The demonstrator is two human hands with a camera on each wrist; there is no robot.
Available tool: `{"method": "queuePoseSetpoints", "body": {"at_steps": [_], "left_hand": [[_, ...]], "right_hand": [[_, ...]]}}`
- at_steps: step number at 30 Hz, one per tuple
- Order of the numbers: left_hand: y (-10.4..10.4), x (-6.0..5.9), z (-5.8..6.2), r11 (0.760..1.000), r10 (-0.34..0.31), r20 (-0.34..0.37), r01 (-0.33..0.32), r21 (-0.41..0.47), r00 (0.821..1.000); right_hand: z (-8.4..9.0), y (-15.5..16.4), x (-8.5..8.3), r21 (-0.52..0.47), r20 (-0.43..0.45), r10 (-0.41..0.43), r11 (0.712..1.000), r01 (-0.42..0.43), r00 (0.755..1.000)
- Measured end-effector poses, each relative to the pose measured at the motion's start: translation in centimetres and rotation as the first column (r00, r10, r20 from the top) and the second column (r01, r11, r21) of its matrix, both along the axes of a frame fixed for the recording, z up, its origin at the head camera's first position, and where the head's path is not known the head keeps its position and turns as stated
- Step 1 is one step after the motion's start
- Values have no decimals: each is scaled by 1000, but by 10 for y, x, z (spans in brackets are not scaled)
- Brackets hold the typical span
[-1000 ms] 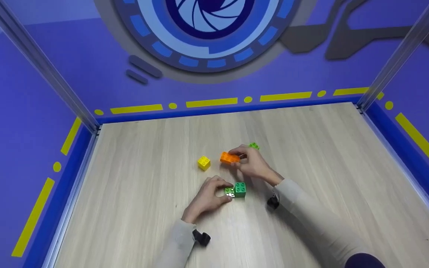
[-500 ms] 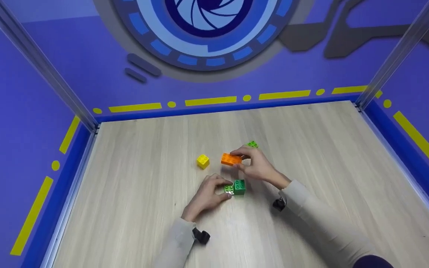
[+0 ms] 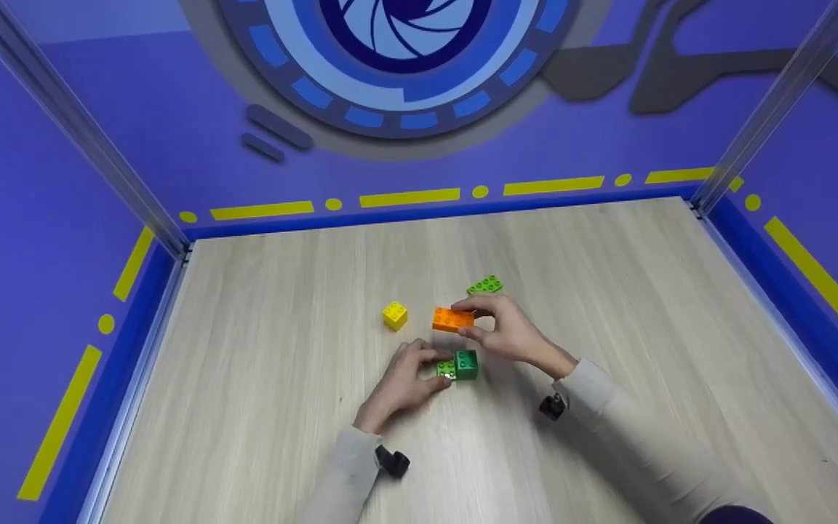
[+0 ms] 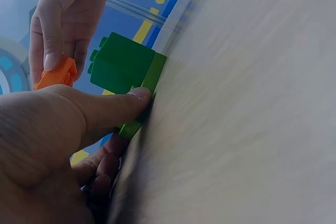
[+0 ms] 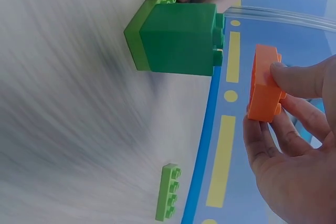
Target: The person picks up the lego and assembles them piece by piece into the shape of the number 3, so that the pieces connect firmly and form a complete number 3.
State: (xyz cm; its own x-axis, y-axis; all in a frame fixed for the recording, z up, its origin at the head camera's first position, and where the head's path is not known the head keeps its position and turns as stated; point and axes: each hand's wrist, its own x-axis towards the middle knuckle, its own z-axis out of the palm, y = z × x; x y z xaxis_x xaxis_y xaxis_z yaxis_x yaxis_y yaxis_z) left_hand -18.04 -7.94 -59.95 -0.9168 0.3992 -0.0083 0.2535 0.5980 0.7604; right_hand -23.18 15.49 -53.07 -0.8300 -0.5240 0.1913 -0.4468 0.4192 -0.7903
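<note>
Your right hand pinches the orange brick w/ thumb and fingers, held above the tabletop. Left hand grips the light-green plate carrying the dark-green cube.

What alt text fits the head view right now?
The right hand pinches an orange brick above a wooden table, while the left hand holds a green brick assembly. A yellow brick and a light green plate lie nearby.
</note>
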Motion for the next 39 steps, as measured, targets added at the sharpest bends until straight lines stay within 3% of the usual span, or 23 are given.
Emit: {"method": "queuePoseSetpoints", "body": {"at_steps": [15, 39], "left_hand": [[-1, 0, -2, 1000, 9, -7, -9, 13, 1000], [0, 1, 4, 999, 48, 30, -48, -19, 998]], "right_hand": [[-2, 2, 11, -10, -42, 41, 999, -41, 998], [-13, 8, 22, -57, 23, 67, 996, -66, 997]]}}
